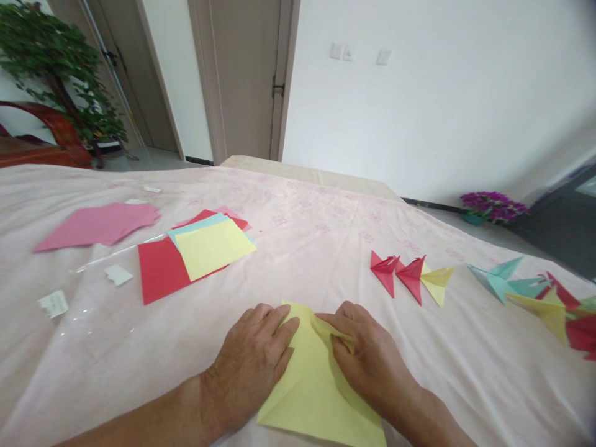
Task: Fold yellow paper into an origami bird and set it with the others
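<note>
Pink-ish pale cloth (298, 267) covers basically the whole work surface, with a white wall (428, 118) behind it and a brown door (242, 81) in the middle at the back. Next size down is the yellow sheet (321, 391), lying on the cloth at the near edge, right between both hands. Left hand (254, 357) is flat-ish on its left side, fingers loosely spread and pressing, not gripping. Right hand (367, 354) has the right edge pinched up between thumb and index finger (pretty much closed on it). Further back on the left there's a mixed paper pile (216, 248), yellow on top with blue and red under it, and just beside that a pink stack (95, 225). Smaller still: red, yellow and teal folded figures (385, 270) off to the right. Tiniest are the white slips (53, 304), far left.
</note>
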`<state>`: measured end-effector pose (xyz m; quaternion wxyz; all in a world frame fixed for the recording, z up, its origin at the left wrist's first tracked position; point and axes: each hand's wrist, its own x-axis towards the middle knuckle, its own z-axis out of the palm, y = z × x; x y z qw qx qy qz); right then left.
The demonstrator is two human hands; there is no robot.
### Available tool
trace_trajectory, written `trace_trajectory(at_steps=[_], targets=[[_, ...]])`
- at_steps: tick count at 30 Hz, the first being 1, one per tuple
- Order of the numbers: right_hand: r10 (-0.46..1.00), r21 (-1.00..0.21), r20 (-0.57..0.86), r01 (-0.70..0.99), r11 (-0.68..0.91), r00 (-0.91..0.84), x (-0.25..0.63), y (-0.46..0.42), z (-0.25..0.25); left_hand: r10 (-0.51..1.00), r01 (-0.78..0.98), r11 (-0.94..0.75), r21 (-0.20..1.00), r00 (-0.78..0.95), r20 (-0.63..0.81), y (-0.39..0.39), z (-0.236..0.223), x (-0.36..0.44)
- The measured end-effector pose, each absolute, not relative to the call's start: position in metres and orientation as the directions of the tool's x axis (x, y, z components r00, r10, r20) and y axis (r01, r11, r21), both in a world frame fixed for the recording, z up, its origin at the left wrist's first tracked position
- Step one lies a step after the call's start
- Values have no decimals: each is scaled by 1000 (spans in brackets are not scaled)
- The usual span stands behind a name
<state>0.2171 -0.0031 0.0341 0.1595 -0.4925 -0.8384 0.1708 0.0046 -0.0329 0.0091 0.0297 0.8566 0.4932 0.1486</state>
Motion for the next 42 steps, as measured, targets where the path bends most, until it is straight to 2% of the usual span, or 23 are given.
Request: trace_trajectory(at_steps=[10, 14, 16, 24, 30, 36, 42], targets=[[771, -420, 218, 656, 628, -599, 221, -9, 24, 866, 851, -492, 186, 454, 210, -26, 6, 1], [793, -521, 209, 621, 586, -572, 220, -6, 25, 873, 861, -478, 171, 445, 202, -24, 7, 0], [806, -535, 198, 628, 565, -557, 220, -4, 24, 881, 872, -462, 162, 432, 192, -24, 7, 0], [714, -344, 251, 629, 697, -654, 218, -7, 25, 889, 877, -450, 169, 423, 172, -20, 11, 0], [622, -373, 267, 517, 771, -736, 223, -6, 18, 884, 876, -456, 159, 425, 195, -19, 10, -3], [561, -285, 240, 495, 821, -792, 227, -4, 13, 871, 870, -474, 138, 440, 220, -18, 6, -4], [535, -261, 191, 483, 836, -823, 227, -2, 13, 865, 865, -484, 131, 449, 225, -16, 8, -5]])
